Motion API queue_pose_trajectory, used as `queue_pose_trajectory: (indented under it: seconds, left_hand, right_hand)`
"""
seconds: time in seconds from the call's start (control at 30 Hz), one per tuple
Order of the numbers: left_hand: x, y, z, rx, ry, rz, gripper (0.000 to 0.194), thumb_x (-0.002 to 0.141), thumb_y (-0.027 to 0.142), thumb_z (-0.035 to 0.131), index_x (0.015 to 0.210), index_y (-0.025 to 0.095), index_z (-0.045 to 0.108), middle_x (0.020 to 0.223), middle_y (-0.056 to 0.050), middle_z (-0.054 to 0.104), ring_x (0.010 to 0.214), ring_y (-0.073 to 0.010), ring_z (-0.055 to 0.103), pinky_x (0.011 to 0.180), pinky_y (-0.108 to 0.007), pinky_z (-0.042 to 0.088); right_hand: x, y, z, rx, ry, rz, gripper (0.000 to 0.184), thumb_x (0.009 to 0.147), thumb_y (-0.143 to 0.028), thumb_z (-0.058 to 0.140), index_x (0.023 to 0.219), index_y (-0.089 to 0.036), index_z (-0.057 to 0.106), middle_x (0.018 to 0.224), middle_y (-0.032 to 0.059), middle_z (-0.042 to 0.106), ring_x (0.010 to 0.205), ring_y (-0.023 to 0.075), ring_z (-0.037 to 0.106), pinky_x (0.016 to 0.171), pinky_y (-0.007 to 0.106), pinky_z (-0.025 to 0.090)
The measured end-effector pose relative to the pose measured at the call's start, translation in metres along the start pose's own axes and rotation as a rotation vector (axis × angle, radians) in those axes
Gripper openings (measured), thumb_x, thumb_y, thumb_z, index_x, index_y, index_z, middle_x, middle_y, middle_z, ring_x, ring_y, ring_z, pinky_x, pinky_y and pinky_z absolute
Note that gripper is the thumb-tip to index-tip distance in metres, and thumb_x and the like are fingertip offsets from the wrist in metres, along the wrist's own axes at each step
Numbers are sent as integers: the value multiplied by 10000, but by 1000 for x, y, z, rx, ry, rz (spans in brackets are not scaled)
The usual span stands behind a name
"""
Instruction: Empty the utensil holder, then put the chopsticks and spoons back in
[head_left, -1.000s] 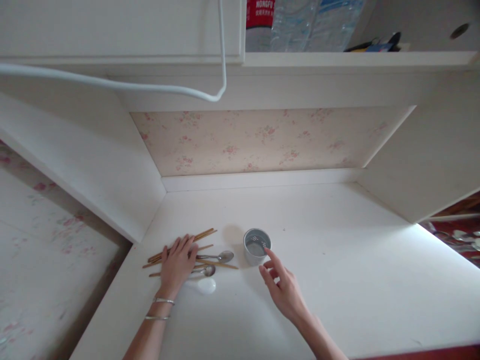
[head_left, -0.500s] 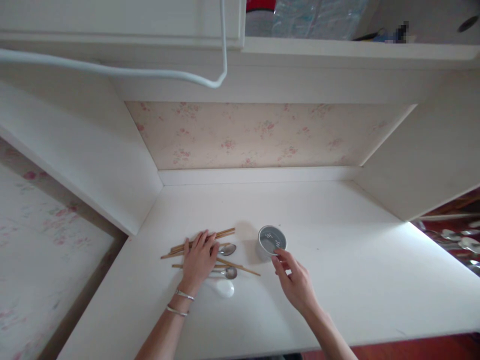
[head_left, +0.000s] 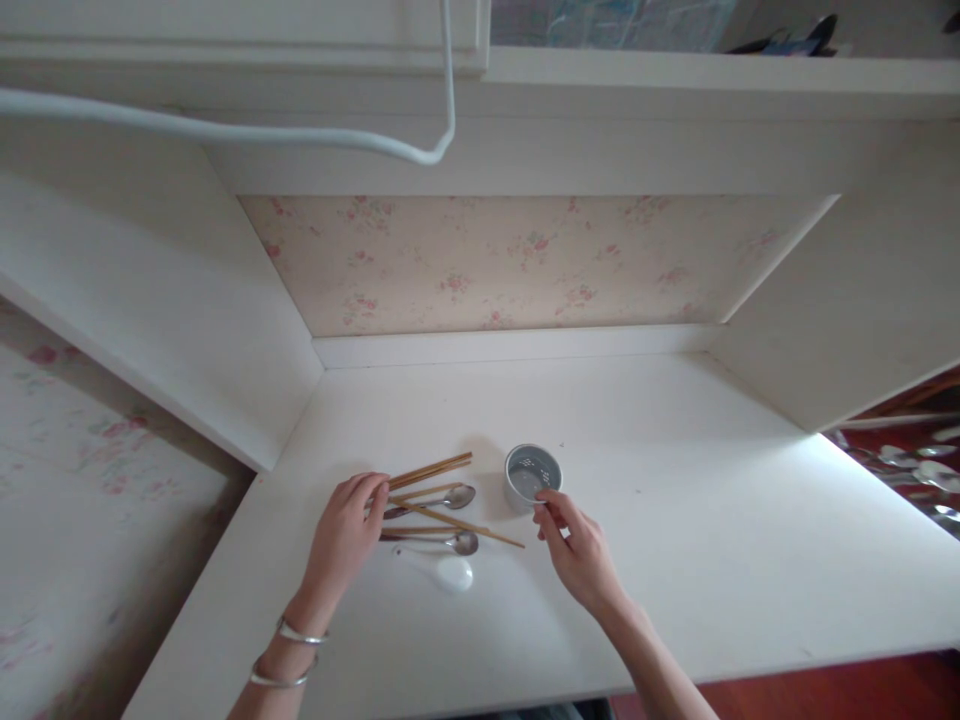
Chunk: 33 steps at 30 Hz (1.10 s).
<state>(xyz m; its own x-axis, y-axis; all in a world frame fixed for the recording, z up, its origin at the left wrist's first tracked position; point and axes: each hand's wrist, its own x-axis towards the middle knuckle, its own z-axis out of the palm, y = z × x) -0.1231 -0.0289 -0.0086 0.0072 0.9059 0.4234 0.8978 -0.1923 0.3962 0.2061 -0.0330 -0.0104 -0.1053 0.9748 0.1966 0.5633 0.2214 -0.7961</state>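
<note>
My right hand [head_left: 577, 545] pinches the near rim of a grey utensil cup [head_left: 534, 480] with small holes in its bottom; the cup stands upright on the white counter. To the left, my left hand [head_left: 345, 530], with two silver bangles at the wrist, has its fingers closed around the left ends of wooden chopsticks [head_left: 431, 468]. More chopsticks [head_left: 469, 523] lie crossed beside them. Among these rest a metal spoon [head_left: 459, 497] and a second metal spoon [head_left: 463, 543]. A white spoon [head_left: 454, 573] lies closest to the counter's front edge. My left fingers hide the chopsticks' ends.
The white counter [head_left: 675, 560] is bounded by side panels and a flowered back wall [head_left: 525, 265]. A white cable [head_left: 300, 140] hangs across the upper left, below a cabinet. At the far right, several spoons [head_left: 930, 470] lie on a red surface.
My left hand has drawn back to the left, from lying over the chopsticks to gripping their left ends. My right hand still holds the cup's rim. The view has shifted slightly.
</note>
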Motion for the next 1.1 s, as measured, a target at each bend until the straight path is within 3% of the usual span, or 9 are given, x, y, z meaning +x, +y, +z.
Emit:
queue_pose_trajectory:
  seconds: [0.13,0.3,0.47,0.67,0.93,1.1]
  left_hand:
    - [-11,-1,-7,3,-55,17,217,917,311,466,1021,190,613,1010,-68,659,973,-209,603,896,-388,488]
    - [-12,21,2,-60,-223,207,199,921,268,469,1006,230,645,1016,-40,663,956,-182,610,881,-344,495]
    - [1,50,7,-94,-413,410,244,940,233,425,1010,229,659,990,-34,673,923,-170,603,841,-324,492]
    - [23,65,14,-16,-618,566,260,909,134,427,917,237,665,902,-25,673,905,-185,594,817,-325,452]
    - [34,66,27,66,-667,593,222,872,93,445,827,206,632,894,-34,664,843,-188,604,771,-309,454]
    - [40,72,5,-91,-623,549,284,875,85,424,956,257,634,953,-17,667,883,-173,614,812,-303,478]
  right_hand:
    - [9,-5,8,-7,-40,-26,211,951,-351,394,1055,-229,532,751,3,654,634,134,613,639,248,489]
    - [11,-10,12,42,-33,-18,266,938,-364,421,1150,-237,520,799,14,660,647,137,619,608,236,501]
    - [-5,-3,8,172,105,103,318,926,-407,445,1186,-235,506,724,-1,622,591,126,601,474,189,458]
    - [-29,28,9,295,243,270,322,915,-457,446,1111,-213,524,646,-32,559,521,120,537,530,222,464]
    - [-40,37,15,196,148,286,379,913,-500,411,1127,-214,538,660,-23,589,561,139,564,554,229,449]
    - [-36,32,14,126,96,263,387,923,-503,389,1123,-214,551,669,-10,616,592,150,587,561,232,445]
